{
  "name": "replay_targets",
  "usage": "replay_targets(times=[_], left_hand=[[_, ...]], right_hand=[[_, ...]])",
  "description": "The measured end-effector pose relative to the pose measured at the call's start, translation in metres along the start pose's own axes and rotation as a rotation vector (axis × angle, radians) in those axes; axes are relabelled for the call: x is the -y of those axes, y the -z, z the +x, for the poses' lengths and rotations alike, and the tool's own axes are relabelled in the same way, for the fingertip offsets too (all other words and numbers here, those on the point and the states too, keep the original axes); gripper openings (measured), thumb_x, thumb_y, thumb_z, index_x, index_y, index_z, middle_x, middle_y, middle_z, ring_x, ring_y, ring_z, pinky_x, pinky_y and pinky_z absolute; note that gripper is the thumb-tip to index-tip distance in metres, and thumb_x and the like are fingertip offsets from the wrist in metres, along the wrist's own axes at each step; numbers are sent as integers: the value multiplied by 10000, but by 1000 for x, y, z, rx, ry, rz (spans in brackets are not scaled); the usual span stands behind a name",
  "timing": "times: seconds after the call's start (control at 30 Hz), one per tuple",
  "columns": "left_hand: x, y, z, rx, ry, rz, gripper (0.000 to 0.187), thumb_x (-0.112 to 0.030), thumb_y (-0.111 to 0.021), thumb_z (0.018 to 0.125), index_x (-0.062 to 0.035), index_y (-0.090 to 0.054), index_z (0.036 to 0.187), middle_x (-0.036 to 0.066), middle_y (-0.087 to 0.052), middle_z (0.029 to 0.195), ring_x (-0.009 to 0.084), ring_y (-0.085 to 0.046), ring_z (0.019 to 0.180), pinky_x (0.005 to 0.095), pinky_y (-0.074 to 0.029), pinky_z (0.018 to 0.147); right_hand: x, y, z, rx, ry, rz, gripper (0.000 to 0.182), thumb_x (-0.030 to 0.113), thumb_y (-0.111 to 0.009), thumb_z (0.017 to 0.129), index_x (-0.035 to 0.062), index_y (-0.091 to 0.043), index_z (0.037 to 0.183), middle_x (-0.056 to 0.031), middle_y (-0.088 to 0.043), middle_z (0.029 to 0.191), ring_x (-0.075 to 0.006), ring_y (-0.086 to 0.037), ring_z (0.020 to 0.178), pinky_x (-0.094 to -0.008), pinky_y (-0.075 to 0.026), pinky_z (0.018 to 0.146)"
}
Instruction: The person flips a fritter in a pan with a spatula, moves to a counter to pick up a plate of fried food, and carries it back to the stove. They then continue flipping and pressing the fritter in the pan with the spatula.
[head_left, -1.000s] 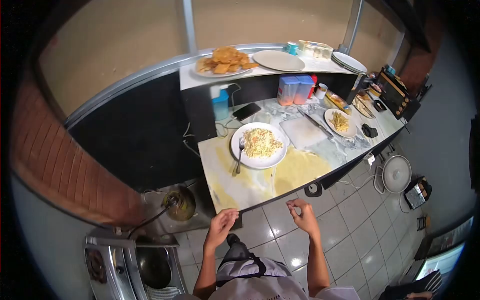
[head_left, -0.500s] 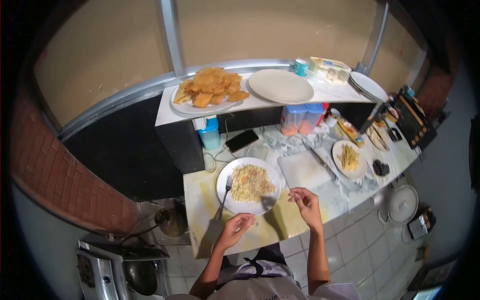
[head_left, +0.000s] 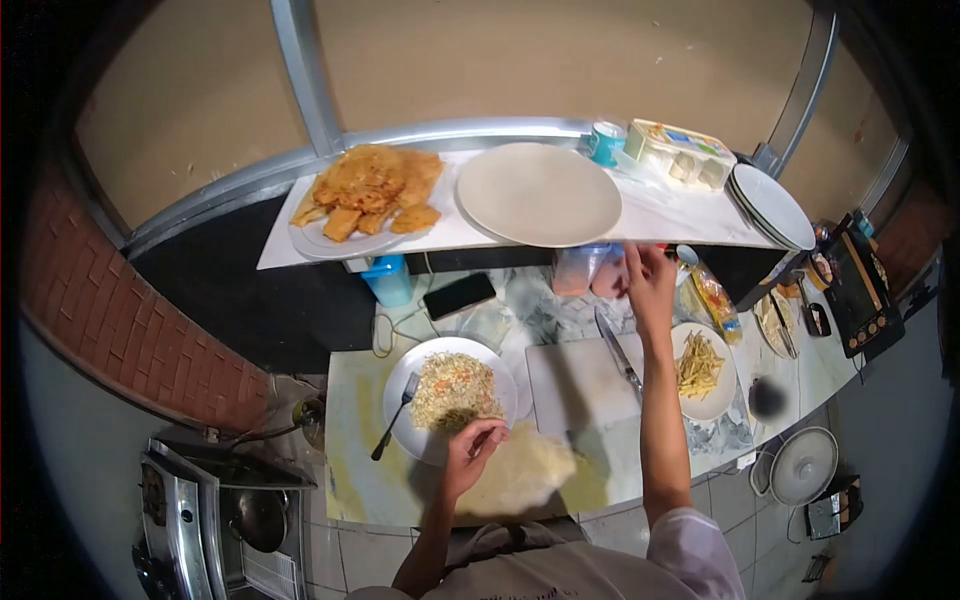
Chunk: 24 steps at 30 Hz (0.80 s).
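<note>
Fwd, R hand [head_left: 651, 288] nr shelf [head_left: 688, 216], fingers [head_left: 659, 263] bent.

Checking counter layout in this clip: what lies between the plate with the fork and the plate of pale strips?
The head view shows a cutting board and a knife between them, with the right forearm crossing over the stretch.

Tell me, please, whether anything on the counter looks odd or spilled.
The knife lies askew, its blade jutting past the far edge of the cutting board; yellow patches on the counter could be stains or marbling.
</note>
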<state>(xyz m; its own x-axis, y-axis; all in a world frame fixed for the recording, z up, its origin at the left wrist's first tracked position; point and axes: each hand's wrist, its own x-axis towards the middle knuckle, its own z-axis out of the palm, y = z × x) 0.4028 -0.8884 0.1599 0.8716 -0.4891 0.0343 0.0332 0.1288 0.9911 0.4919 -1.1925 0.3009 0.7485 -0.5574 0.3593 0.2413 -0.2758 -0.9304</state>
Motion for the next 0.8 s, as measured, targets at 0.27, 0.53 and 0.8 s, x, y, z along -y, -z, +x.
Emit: replay_targets(times=[0.27,0.53,0.8], left_hand=[[-3,-12,10,2,42,-37,187,-60,-523,957,37,-557,1113,104,-637,1019,168,-612,985,306,-481,898],[3,3,2,10,118,10,194,-46,-514,958,42,-546,1128,105,-637,1002,147,-613,972,275,-482,873],[2,-2,6,21,44,-48,190,-30,-510,957,45,-548,1128,97,-631,989,138,-607,955,277,-482,873]], right_hand=[[-7,-17,75,-141,166,-647,339,287,-682,792,-6,-615,948,-187,-665,716,-366,-660,735,-432,-508,688],[-6,-27,89,-101,71,-776,389,255,-686,759,-15,-541,998,-254,-649,848,-435,-634,846,-479,-497,731],[-19,-32,99,-160,239,-680,279,123,-621,775,-32,-503,974,-307,-619,821,-466,-618,828,-492,-481,731]])
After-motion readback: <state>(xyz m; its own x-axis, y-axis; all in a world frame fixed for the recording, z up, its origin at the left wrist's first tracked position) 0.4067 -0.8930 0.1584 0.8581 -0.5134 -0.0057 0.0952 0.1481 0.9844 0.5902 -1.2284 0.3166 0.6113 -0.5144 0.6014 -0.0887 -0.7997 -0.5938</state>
